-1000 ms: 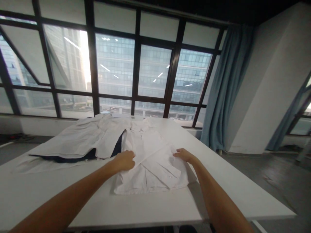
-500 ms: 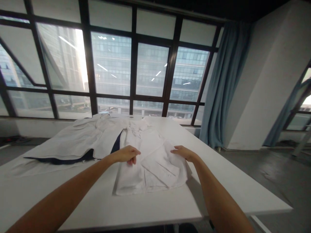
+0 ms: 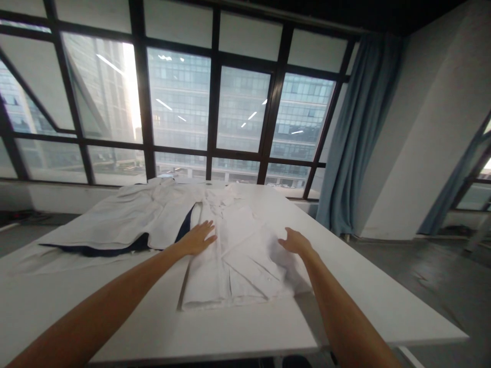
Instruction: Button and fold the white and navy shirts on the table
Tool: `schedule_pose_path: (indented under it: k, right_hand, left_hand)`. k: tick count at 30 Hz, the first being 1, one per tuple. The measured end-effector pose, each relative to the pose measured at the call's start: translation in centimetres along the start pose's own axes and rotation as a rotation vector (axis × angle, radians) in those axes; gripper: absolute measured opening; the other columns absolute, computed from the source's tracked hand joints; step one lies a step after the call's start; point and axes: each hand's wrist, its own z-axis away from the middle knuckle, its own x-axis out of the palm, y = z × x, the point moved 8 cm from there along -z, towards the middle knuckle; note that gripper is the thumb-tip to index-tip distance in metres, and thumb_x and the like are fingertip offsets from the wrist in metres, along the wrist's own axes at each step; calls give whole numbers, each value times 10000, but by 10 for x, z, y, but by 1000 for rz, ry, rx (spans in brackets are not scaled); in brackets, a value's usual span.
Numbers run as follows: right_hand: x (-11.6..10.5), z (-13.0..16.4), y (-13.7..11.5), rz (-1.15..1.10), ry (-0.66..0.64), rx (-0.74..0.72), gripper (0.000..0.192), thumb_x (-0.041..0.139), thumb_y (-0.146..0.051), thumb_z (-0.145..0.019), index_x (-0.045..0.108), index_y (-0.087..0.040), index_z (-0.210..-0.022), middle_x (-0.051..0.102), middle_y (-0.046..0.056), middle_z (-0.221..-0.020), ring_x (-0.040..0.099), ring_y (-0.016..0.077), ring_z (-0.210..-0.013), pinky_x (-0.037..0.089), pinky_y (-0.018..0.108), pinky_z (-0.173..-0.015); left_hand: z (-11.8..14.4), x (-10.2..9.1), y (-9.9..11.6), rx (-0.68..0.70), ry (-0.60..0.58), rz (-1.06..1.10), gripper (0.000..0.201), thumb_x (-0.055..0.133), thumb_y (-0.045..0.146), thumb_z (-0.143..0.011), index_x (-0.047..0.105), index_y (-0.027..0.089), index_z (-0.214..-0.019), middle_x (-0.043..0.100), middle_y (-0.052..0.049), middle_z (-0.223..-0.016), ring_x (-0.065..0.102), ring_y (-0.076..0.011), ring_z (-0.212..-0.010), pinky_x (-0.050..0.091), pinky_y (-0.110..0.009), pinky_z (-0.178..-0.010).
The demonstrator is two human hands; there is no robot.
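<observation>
A white shirt (image 3: 245,266) lies partly folded on the white table (image 3: 215,335), its sleeve laid slantwise across the front. My left hand (image 3: 198,239) rests flat on the left part of the shirt, fingers spread. At the opposite edge, my right hand (image 3: 297,242) has its fingers closed on the cloth, which is raised and shadowed there. The fingertips are partly blurred. To the left lies another white garment (image 3: 126,220) with a dark navy layer (image 3: 103,251) showing along its lower edge.
Behind the table stands a wall of dark-framed windows (image 3: 241,107). A blue curtain (image 3: 356,138) hangs at the right, beside a pale pillar (image 3: 410,148). The table's right edge slopes down toward the grey floor (image 3: 418,271).
My left hand has opened from a curled shape and now lies flat on the shirt. My right hand has moved slightly right, and the shirt's right side has spread outward with it.
</observation>
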Motion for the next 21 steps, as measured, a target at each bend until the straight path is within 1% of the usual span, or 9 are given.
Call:
schedule_pose_path:
  k: [2,3,5,7,10,13,16,18,21]
  right_hand:
    - [-6,7,-26,-13,70,-112,533,586,-330,-842,522,-138,-1335,590,178,-1247,571,277,-1120,423,384,-961]
    - [-8,15,-47,-53,97,-216,481,553,-347,-867,544,-169,-1314,594,151,-1243,572,257,-1114,420,373,-974]
    - [-10,38,-97,-207,115,-483,397,508,-389,-899,604,-210,-1240,610,114,-1225,570,232,-1115,416,362,-994]
    - [-7,66,-142,-357,91,-723,401,469,-448,-919,617,-228,-1220,614,102,-1230,559,231,-1139,411,387,-1011]
    - [9,101,-185,-422,5,-917,491,445,-514,-922,553,-234,-1311,543,109,-1355,486,240,-1253,360,429,-1064]
    - [37,126,-204,-333,-190,-1062,740,552,-626,-823,406,-245,-1441,351,109,-1513,310,274,-1393,203,492,-1144]
    - [52,141,-206,-296,-368,-1138,880,603,-677,-752,320,-279,-1483,277,104,-1545,232,284,-1427,90,525,-1162]
    - [50,143,-205,-320,-388,-1142,904,610,-686,-739,289,-303,-1493,263,95,-1550,224,285,-1429,74,528,-1164]
    - [41,147,-208,-347,-349,-1160,900,623,-691,-723,289,-351,-1486,247,63,-1559,211,297,-1432,68,532,-1165]
  left_hand:
    - [-19,-5,-12,-13,-3,-48,587,252,455,-975,347,144,-1464,187,-110,-1572,130,-230,-1459,133,-417,-1175]
    - [-29,-5,-20,-30,-11,-61,574,256,437,-977,354,142,-1460,200,-123,-1568,147,-240,-1455,147,-432,-1170]
    - [-49,-3,-34,-76,-32,-69,545,248,399,-984,360,147,-1455,232,-143,-1556,185,-252,-1446,189,-458,-1154]
    - [-66,5,-45,-104,-69,-72,515,243,360,-988,372,163,-1446,257,-148,-1546,208,-256,-1440,223,-473,-1136]
    - [-82,23,-53,-96,-114,-83,492,247,332,-986,392,177,-1430,271,-138,-1544,210,-243,-1439,219,-462,-1135]
    - [-88,40,-60,-112,-129,-71,544,216,394,-990,324,152,-1465,206,-150,-1562,173,-238,-1448,202,-445,-1141]
    - [-95,47,-71,-142,-151,-51,582,188,445,-985,260,169,-1492,147,-135,-1577,124,-227,-1458,171,-462,-1146]
    - [-104,42,-78,-154,-143,-58,574,178,443,-983,275,190,-1489,163,-122,-1575,130,-224,-1458,158,-475,-1147]
    - [-121,29,-81,-170,-100,-77,599,180,449,-977,262,159,-1495,148,-137,-1577,122,-240,-1458,143,-472,-1152]
